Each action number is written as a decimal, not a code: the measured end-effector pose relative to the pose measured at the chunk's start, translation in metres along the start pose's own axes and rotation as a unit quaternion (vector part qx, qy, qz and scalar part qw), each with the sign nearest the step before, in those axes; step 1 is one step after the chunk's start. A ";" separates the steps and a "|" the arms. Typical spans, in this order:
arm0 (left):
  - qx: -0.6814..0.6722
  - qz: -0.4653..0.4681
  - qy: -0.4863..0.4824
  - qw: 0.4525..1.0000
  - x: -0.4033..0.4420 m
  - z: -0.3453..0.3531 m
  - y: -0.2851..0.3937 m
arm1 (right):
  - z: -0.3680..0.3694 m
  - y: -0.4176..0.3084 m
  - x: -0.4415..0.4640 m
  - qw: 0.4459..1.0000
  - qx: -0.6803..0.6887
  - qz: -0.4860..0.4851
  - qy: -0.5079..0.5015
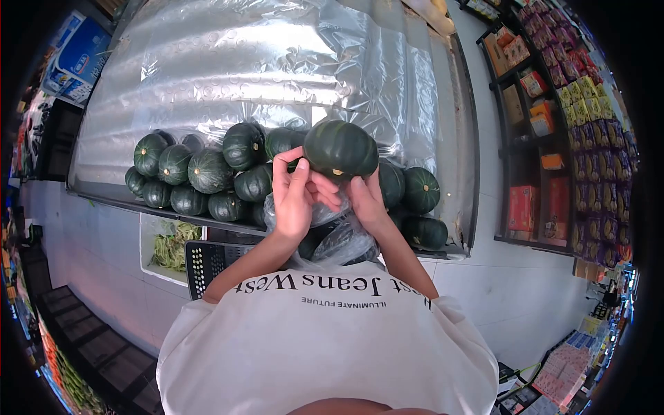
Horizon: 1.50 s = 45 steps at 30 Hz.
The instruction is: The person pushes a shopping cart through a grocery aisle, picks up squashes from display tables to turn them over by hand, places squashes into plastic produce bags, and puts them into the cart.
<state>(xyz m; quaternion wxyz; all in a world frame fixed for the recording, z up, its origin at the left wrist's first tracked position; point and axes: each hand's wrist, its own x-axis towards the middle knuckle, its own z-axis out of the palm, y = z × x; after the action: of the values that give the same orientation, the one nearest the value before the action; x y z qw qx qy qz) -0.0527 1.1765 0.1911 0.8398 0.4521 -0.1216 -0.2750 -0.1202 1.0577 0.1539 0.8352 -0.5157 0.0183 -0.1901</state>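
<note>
A large dark green kabocha squash [340,149] is held up in front of my chest, its pale stem spot facing me. My left hand [295,196] is closed against its left side, thumb and fingers bent. From the lower right, my right hand [367,200] supports it, with some fingers hidden behind the squash. Below my hands hangs a clear plastic bag [344,241], with dark green shapes showing around it. Rows of similar squashes [210,170] lie along the near edge of the display to the left, and several more [421,190] sit to the right.
Silvery plastic sheeting [207,76] covers the display table behind the squashes. Under its near edge stand a white box of green vegetables [173,247] and a black crate [205,266]. Shelves of packaged goods [536,124] line the right side. Blue packages [81,55] stand at upper left.
</note>
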 end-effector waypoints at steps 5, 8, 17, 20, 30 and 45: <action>-0.009 0.006 -0.016 1.000 0.000 -0.002 -0.001 | 0.003 -0.008 0.000 0.999 0.025 0.008 -0.031; 0.027 0.006 -0.009 1.000 -0.002 -0.001 0.000 | -0.002 -0.001 0.001 0.999 -0.001 -0.007 -0.033; 0.006 0.014 -0.024 1.000 -0.001 -0.004 -0.004 | 0.004 -0.017 0.001 0.999 -0.011 -0.002 -0.030; -0.025 0.009 -0.032 0.999 -0.001 -0.005 -0.003 | 0.008 -0.022 0.002 0.999 -0.012 -0.010 -0.042; -0.003 0.010 -0.035 0.999 -0.004 -0.004 -0.001 | 0.002 -0.019 0.000 0.998 0.009 -0.007 -0.063; 0.100 0.068 -0.034 0.992 -0.004 0.000 -0.002 | 0.005 -0.029 -0.003 0.997 0.018 -0.045 -0.067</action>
<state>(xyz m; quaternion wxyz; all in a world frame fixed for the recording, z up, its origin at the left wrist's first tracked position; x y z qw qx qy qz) -0.0568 1.1775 0.1893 0.8025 0.5149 -0.2068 -0.2192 -0.1308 1.0517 0.1805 0.8340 -0.5129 -0.0650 -0.1929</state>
